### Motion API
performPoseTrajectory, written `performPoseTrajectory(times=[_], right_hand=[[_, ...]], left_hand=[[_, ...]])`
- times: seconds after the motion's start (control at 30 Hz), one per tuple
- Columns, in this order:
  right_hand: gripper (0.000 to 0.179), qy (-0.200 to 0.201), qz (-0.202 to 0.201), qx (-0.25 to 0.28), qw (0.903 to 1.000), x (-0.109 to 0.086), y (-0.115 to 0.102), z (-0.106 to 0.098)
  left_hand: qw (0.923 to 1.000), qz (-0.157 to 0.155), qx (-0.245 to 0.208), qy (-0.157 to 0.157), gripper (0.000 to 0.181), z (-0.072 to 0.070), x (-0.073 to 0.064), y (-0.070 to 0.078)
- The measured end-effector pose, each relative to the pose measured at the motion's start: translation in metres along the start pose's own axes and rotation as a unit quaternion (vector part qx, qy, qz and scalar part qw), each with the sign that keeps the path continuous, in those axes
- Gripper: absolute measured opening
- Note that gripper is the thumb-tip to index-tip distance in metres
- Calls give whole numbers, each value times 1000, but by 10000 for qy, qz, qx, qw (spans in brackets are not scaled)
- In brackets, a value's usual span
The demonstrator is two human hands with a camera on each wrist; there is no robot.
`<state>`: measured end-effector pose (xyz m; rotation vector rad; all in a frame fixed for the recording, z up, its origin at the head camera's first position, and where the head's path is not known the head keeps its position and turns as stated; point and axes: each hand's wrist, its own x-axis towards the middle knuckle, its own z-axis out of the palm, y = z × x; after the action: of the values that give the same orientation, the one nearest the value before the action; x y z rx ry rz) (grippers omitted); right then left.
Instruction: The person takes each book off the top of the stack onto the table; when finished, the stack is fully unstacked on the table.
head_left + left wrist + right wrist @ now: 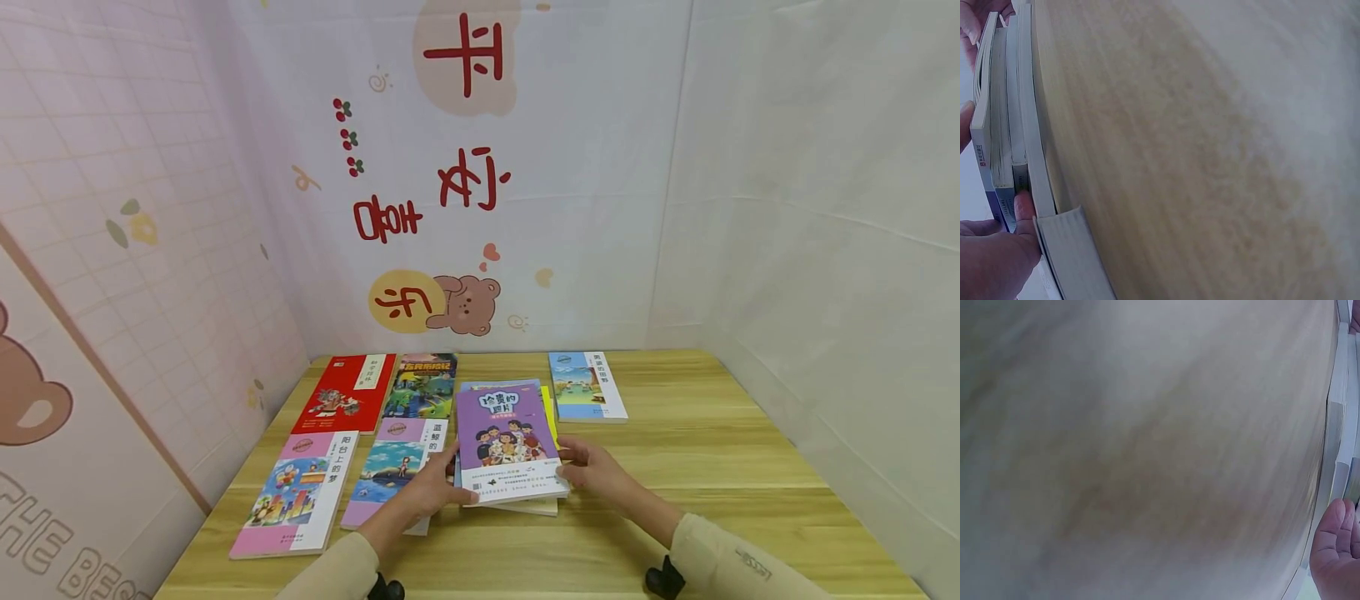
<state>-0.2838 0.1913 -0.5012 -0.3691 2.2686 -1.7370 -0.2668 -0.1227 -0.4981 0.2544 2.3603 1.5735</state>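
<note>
A stack of several books lies near the front middle of the table, topped by a purple book [504,433] with cartoon children on its cover. Blue, yellow and cream edges of lower books stick out unevenly beneath it. My left hand [431,490] holds the stack's left side, thumb at the front edge; in the left wrist view its fingers [1024,209] lie against the book spines. On the opposite side my right hand [594,473] grips the right front corner. The right wrist view shows its fingertips [1337,512] against the book edges.
Left of the stack lie a red book [345,396], a green dinosaur book [420,387], a pink-and-blue book [393,471] and another pink-edged book [292,496]. A blue-and-white book [587,386] lies at the back right. Cloth walls [585,167] enclose the wooden table [705,442].
</note>
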Motion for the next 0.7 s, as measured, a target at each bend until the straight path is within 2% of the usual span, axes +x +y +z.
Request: performPoseTrajectory(times=[0.27, 0.4, 0.7], right_hand=[[57, 225, 182, -66, 9996, 0, -1, 0], [58, 199, 134, 16, 9997, -1, -2, 0], [60, 145, 96, 126, 9998, -2, -2, -2]], left_hand=[[10000, 54, -54, -34, 107, 2, 0, 0], [10000, 43, -17, -14, 107, 1, -1, 0], [9986, -172, 460, 171, 104, 3, -2, 1]])
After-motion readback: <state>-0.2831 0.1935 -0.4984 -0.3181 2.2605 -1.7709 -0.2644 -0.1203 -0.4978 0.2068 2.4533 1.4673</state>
